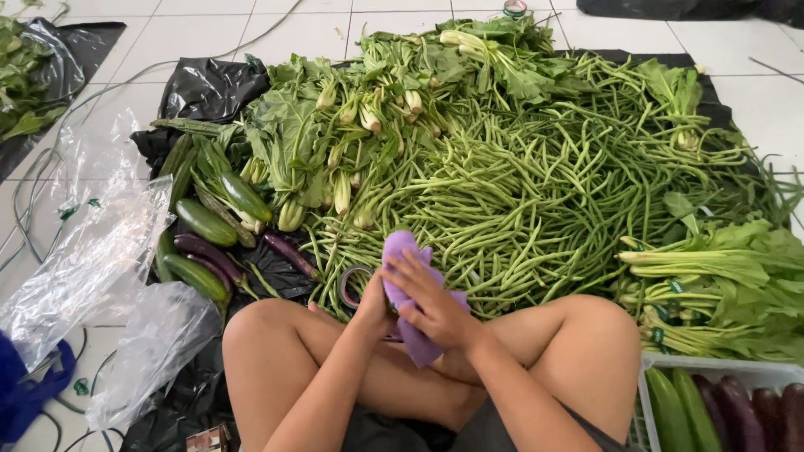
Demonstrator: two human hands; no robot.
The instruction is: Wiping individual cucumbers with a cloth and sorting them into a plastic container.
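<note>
While I sit cross-legged on the floor, my right hand (435,305) is closed over a purple cloth (406,289), pressing it against my left hand (373,305), which curls loosely around the cloth's other side. Wiping looks midway, I judge; both hands are busy with it. Just left of the cloth lies a tape roll (350,285). Beyond the cloth spreads a heap of long beans (519,192), unsorted. Farther left of it sit cucumbers (205,222), and behind the beans, leafy greens (352,117).

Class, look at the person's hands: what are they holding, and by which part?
A purple cloth, pressed between the left hand and right hand around its middle; both ends stick out.
</note>
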